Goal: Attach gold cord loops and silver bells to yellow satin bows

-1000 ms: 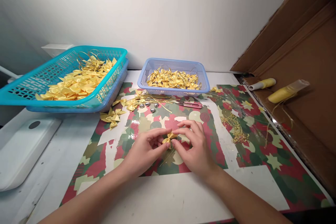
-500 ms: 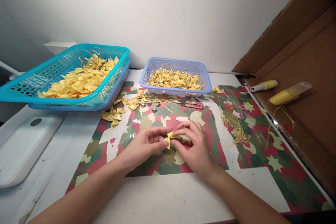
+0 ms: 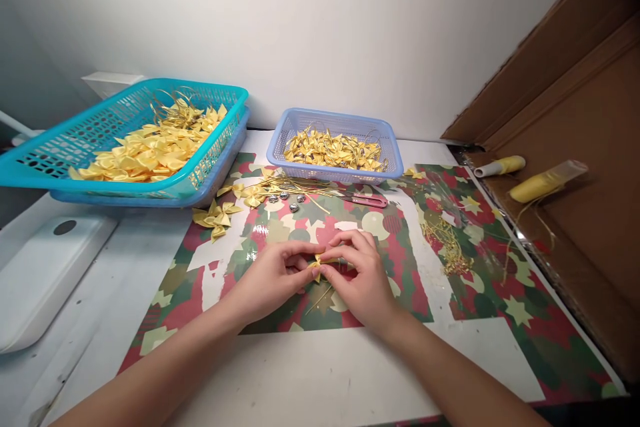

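A small yellow ribbon bow is pinched between my two hands above the patterned table cover. My left hand grips it from the left with thumb and fingers. From the right, the thumb and fingertips of my right hand close on the same bow and hide much of it. A thin gold cord shows just below the bow; whether it is tied to it I cannot tell. Beyond the hands lie several silver bells, loose yellow bows and a bundle of gold cords.
A turquoise basket of yellow bows stands at the left, stacked on a blue one. A smaller blue basket sits at the back. A pink-handled cutter, gold scraps, a white device and a cardboard wall surround the work area.
My right hand has moved slightly left, and its fingers now close over the bow, covering more of it. My left hand stays on the bow. The view has shifted slightly.
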The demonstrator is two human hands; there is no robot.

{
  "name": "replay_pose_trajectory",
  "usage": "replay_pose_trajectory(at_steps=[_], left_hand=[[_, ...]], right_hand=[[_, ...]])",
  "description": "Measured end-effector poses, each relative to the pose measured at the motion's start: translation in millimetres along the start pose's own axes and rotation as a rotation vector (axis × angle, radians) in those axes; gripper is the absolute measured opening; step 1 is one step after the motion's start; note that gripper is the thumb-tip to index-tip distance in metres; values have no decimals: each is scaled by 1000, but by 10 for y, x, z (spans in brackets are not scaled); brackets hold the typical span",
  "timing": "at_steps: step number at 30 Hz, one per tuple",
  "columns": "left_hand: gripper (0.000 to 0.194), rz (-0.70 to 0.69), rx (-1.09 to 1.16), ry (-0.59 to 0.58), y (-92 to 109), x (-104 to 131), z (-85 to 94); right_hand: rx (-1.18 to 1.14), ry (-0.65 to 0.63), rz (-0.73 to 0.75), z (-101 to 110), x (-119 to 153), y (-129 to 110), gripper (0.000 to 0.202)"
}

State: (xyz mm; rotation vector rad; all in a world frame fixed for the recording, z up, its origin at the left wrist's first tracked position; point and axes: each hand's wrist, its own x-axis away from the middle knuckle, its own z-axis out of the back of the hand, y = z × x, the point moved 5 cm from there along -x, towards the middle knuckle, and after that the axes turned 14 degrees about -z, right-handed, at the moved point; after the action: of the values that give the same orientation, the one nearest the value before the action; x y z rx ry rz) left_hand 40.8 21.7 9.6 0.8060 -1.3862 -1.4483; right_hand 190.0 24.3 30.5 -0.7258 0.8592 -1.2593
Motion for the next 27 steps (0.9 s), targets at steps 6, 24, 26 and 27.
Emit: replay_pose_trajectory(at_steps=[6,24,26,27], left_hand=[[44,-52,-2,-22,-36,-6,-13],[38,-158,-44,21,27,-12,-20],[40,-147,-69,31,22,-8,-14],[41,-128,-75,33,10,-6,-9]], right_hand=[[29,-63,-6,-43,-18,-32,16],[-48,25,122,61,-22,-132,16],[-166,93,129,190,-35,-172,14],[-228,120,118,273,-48,-178,13]])
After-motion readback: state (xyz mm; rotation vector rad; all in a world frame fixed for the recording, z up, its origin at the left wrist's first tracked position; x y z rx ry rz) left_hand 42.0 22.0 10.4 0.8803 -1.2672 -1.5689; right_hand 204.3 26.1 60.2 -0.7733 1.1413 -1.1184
